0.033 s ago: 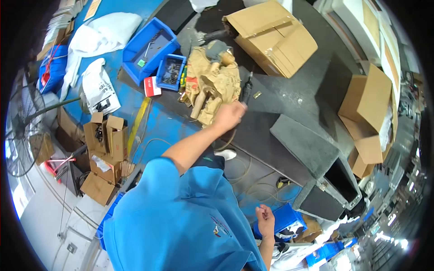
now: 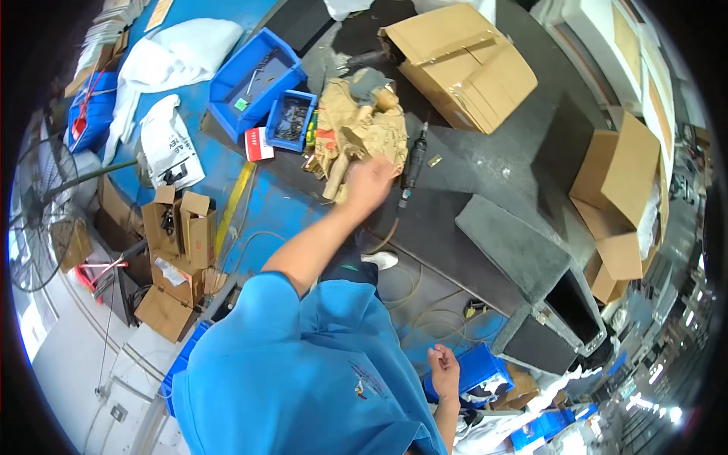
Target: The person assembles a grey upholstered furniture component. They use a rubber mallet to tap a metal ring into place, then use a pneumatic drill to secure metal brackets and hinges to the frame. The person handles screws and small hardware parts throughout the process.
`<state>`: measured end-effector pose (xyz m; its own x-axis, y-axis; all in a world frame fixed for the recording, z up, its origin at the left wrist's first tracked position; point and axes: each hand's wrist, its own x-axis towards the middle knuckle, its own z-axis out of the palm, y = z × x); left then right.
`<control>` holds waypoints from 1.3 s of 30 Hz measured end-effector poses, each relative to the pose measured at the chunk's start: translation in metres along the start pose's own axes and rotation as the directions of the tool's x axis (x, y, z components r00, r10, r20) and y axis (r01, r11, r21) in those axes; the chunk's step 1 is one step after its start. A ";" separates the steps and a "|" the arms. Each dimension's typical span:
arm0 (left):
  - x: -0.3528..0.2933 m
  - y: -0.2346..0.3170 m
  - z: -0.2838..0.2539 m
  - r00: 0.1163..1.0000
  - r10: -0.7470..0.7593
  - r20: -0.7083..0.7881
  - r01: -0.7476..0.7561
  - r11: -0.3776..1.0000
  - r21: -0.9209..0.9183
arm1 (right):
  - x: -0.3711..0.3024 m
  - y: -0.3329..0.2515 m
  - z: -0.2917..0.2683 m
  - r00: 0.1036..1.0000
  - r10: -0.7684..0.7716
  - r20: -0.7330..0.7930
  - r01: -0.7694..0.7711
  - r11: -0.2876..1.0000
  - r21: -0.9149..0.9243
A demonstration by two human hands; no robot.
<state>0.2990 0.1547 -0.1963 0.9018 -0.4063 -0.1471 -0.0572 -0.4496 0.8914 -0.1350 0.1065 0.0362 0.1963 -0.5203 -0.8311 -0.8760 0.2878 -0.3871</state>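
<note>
My left hand (image 2: 370, 182) is over the lower right part of a crumpled brown paper bag (image 2: 370, 125). Motion smears its fingers, so I cannot see whether it grips anything. Just right of that hand, a black pneumatic screwdriver (image 2: 415, 159) lies on the dark tabletop (image 2: 493, 163), a hose running from its lower end. A grey glove (image 2: 369, 82) rests on the top of the paper. Down at my right side, my right hand (image 2: 444, 370) hangs with loosely bent fingers, open and holding nothing visible.
Left of the paper are a blue bin (image 2: 254, 80), a smaller blue bin of dark screws (image 2: 290, 120) and a red-and-white box (image 2: 258, 144). A cardboard box (image 2: 462, 68) stands at the back. Nearer on the right sits a grey carpet-covered cabinet (image 2: 516, 246).
My left hand has moved left, from beside the screwdriver to over the brown paper, uncovering the tool's lower end and hose. My right hand has hardly moved.
</note>
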 end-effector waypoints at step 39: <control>0.159 -0.229 -0.145 0.923 -0.322 -0.210 0.371 0.600 0.709 | 0.042 0.033 -0.013 0.962 0.258 0.085 -0.262 0.964 0.039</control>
<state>0.5174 0.3086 -0.3616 0.9407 -0.0632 -0.3333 -0.0034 -0.9842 0.1769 -0.1614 0.0834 -0.0064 0.0003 -0.3581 -0.9337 -0.8789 0.4453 -0.1711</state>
